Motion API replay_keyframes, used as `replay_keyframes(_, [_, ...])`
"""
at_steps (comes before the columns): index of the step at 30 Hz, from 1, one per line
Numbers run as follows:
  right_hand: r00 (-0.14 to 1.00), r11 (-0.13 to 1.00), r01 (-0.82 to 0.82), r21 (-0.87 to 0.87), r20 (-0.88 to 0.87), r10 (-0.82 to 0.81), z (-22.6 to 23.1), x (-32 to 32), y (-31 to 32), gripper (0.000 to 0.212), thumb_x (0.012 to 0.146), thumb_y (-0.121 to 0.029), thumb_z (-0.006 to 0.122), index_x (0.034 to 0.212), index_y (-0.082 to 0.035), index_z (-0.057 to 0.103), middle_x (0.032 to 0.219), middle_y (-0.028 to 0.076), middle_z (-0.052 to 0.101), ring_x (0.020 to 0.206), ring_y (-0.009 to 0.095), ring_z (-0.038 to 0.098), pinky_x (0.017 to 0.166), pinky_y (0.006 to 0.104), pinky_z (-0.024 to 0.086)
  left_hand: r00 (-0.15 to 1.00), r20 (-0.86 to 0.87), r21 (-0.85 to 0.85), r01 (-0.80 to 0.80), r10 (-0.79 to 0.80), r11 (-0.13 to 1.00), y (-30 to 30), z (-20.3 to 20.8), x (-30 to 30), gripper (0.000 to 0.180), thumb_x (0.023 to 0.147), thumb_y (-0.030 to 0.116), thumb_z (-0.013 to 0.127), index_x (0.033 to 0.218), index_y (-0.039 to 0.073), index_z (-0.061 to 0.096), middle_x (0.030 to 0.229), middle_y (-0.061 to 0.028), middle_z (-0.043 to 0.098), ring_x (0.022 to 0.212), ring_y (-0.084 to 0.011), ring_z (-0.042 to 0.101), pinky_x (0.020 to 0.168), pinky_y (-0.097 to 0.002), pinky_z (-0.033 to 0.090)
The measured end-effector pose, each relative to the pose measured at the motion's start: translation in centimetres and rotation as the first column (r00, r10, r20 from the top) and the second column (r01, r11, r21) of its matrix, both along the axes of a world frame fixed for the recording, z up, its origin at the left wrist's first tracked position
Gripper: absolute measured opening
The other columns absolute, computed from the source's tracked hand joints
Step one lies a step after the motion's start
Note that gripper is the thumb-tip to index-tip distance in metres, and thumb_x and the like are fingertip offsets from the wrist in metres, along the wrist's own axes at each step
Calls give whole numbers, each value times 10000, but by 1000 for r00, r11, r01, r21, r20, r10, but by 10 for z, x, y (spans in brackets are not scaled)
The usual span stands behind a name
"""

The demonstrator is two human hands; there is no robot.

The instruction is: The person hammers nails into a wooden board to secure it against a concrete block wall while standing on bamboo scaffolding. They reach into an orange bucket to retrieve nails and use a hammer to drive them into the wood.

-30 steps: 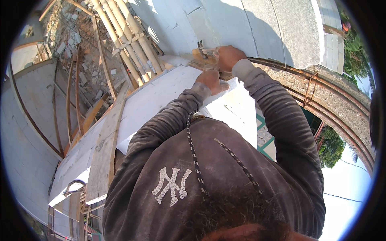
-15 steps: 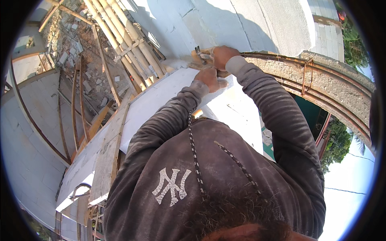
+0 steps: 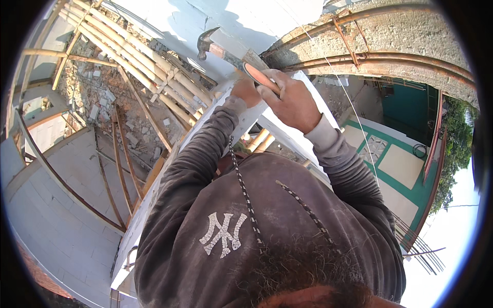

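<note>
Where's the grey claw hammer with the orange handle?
In the head view, the hammer is at top centre, held in the person's right hand, its metal head above and left of the left hand.

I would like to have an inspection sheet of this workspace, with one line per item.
Surface: white blocks, brightly lit.
Job's things: claw hammer, head toward the picture's upper left.
Clutter: rubble on the left, beside lashed bamboo poles.
Hands: right hand closed around the hammer; left hand close by, its hold not clear.
Cables: thin pale line at right; string or wire, cannot tell.
Surroundings: concrete beam with rusty bars; greenery at far right.
</note>
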State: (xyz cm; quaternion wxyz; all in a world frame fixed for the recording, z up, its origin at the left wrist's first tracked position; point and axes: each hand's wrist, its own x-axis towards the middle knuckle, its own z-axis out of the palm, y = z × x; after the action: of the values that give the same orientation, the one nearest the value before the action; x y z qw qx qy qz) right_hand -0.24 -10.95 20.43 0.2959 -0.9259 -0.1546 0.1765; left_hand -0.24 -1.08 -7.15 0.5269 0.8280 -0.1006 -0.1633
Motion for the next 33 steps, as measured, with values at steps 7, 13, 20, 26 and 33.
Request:
replay_keyframes(7, [956,958,284,-36,-72,-286,-2,-177,-154,144,869,-110,637,973,-18,596,735,193,576,655,344,589,646,411,481,989,-9,22,-148,148,989,2,45,1,685,865,498,758,1287,-30,648,1158,-253,706,1065,-369,703,913,-432,544])
replay_keyframes(13, [645,676,712,-191,-203,-736,-59,-353,-239,302,903,-301,680,964,-10,627,812,237,643,791,428,648,724,496,489,970,46,238,-241,237,941,0,81,-12,602,943,470,656,1234,-58,666,1122,-273,713,1057,-433,688,924,-461,540])
replay_keyframes(20, [236,247,966,-78,-135,-962,-115,-513,-264,383,911,-334,710,898,40,630,719,217,610,664,341,590,673,447,481,939,260,537,-335,226,774,-9,62,-51,792,945,551,623,1425,-69,509,1394,-305,572,1320,-448,536,1121,-475,414])
replay_keyframes(26, [-47,-43,998,-44,-81,-996,-172,-600,-286,384,926,-366,690,971,15,663,800,236,652,742,376,639,722,452,504,912,410,836,-372,-10,403,-38,45,-101,1057,940,641,565,1624,3,76,1694,-240,75,1581,-391,39,1257,-561,134])
replay_keyframes(33, [-372,-360,928,-95,-248,-894,-225,-671,-314,468,837,-413,756,890,44,669,711,167,660,684,291,646,690,429,504,899,424,861,-362,-111,357,-32,45,-106,883,994,483,548,1641,68,112,1704,-193,134,1571,-372,156,1243,-571,178])
